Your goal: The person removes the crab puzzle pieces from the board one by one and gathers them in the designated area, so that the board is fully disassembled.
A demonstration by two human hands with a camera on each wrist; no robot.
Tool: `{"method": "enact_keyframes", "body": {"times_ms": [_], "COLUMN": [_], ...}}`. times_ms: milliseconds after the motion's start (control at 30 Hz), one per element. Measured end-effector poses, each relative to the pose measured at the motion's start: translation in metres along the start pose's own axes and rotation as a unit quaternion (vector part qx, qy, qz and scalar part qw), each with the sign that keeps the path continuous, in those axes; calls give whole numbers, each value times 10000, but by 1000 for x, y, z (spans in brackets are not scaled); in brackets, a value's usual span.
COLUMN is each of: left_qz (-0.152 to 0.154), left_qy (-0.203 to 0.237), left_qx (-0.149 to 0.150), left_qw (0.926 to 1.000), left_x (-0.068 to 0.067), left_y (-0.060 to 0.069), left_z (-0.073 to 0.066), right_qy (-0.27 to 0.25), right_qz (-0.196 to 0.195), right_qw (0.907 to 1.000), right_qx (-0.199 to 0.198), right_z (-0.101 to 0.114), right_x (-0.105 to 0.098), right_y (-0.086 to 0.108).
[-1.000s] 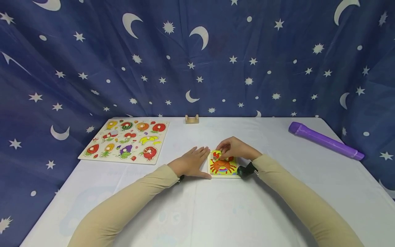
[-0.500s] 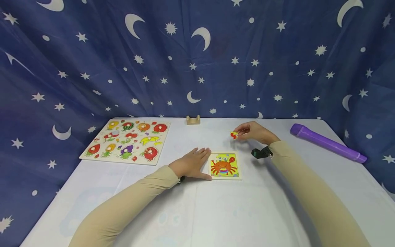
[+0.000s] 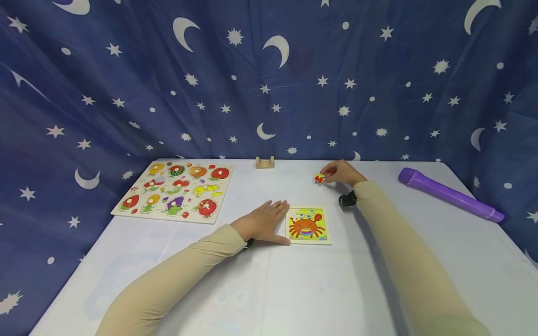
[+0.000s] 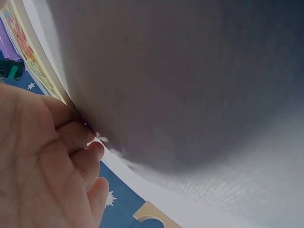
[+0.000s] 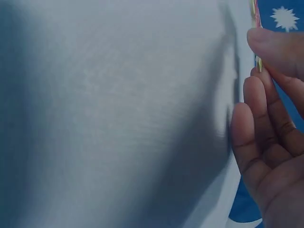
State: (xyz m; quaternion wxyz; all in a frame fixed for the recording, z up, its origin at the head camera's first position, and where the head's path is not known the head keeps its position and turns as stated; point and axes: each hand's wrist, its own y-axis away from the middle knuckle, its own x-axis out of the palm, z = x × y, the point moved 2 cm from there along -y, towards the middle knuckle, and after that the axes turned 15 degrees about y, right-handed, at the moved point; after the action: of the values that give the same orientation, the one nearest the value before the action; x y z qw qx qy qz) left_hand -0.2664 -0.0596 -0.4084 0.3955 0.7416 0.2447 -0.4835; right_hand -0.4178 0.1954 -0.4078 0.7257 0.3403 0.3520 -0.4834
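Note:
A square crab puzzle (image 3: 307, 226) with a pale frame lies flat at mid-table, an orange crab on yellow in its middle. My left hand (image 3: 265, 222) rests spread on the table at the puzzle's left side, thumb and fingertips at its edge. Beyond the puzzle, toward the back, my right hand (image 3: 343, 172) pinches a small yellow puzzle piece (image 3: 319, 179) with a red pattern between thumb and fingers. In the right wrist view the piece (image 5: 259, 64) appears edge-on under the thumb; whether it touches the table I cannot tell.
A fruit peg puzzle board (image 3: 176, 191) lies at the left back. A small notched wooden block (image 3: 265, 163) stands at the table's back edge. To the right lies a purple toy microphone (image 3: 449, 193). A blue curtain (image 3: 269, 107) with moons and stars hangs behind.
My right hand has lifted the small piece off the crab puzzle and carried it right and toward the back, lowering it near the tabletop. My left hand has stayed in place.

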Motion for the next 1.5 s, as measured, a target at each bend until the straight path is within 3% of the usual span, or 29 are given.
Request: {"method": "enact_keyframes", "body": {"times_ms": [433,667,1500], "left_qz": [-13,-23,-69], "left_qy": [11,-5,-46], "left_qx": [-5,11,32], "left_qw": [10000,10000,10000], "left_x": [1,2,2], "left_y": [0,-2,-2], "left_z": [-1,1,1], "right_qy": [209,345,282], "right_qz": [-233,-288,-191], "right_qw": [9989,9987,9982], "right_qx": [358,218,486], "right_z": [-7,-8,-25], "right_x": [7,6,-2], "right_y": [-3,-2,4]}}
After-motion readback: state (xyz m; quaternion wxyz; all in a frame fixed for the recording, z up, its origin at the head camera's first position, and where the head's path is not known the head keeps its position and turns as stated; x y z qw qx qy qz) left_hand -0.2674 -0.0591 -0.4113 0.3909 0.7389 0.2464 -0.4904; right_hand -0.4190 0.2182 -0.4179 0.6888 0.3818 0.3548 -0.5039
